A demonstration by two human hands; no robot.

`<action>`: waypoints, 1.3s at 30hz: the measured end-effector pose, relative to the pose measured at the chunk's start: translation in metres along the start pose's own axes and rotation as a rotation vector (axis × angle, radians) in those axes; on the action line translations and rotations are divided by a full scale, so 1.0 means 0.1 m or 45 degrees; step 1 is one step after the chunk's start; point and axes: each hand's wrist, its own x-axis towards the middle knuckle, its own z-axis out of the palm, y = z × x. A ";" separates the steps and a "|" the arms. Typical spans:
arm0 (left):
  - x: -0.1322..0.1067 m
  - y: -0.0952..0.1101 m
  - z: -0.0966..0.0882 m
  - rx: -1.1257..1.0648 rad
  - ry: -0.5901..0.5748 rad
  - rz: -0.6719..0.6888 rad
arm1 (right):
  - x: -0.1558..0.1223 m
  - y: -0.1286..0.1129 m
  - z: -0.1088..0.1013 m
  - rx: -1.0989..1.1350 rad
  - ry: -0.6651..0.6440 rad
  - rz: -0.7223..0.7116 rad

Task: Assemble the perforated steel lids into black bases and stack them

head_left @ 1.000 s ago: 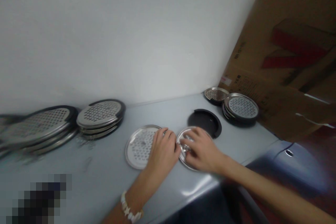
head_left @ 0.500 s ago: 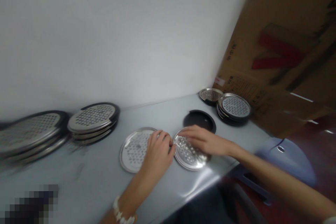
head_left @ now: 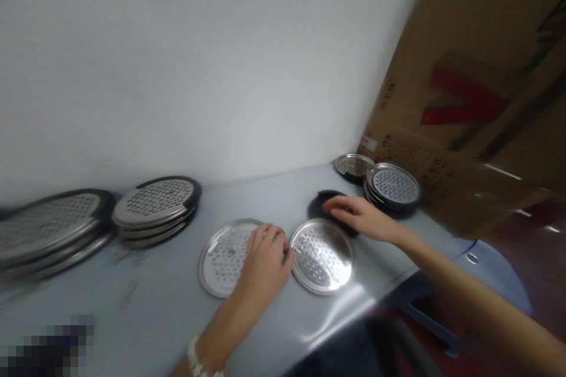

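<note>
Two round metal grater plates lie side by side on the table, the left grater plate (head_left: 223, 259) and the shinier right grater plate (head_left: 322, 259). My left hand (head_left: 267, 253) rests over the right edge of the left plate, its thumb by the rim of the other one. Its fingers are curled together, and whatever is under them is hidden. My right hand (head_left: 360, 216) is over a black round tray (head_left: 317, 207) behind the right plate. Its fingers reach out loosely across the tray, covering part of it; whether they touch it I cannot tell.
Stacked graters with black rims stand at the left, a nearer stack (head_left: 57, 224) and another stack (head_left: 154, 206). More graters (head_left: 395, 184) are piled at the back right, by a large cardboard box (head_left: 442, 129). A blue-grey plastic stool (head_left: 495, 271) stands beyond the table's right edge.
My right hand has lifted off the right grater plate and moved back and right to the black tray. My left hand stays at the left plate's edge.
</note>
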 end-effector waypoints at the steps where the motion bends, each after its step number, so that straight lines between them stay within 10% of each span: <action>1: 0.00 0.00 0.00 0.003 -0.003 -0.003 | -0.04 -0.02 0.00 -0.039 -0.025 -0.012; 8: 0.00 0.01 -0.01 0.013 -0.033 -0.019 | -0.33 -0.21 0.39 -0.314 -0.229 -0.267; 15: -0.02 0.02 -0.01 0.026 -0.030 0.009 | -0.33 -0.19 0.80 -0.554 -0.087 -0.397; 39: -0.04 0.04 0.00 0.065 0.020 0.026 | -0.14 -0.25 0.80 -0.578 -0.070 -0.345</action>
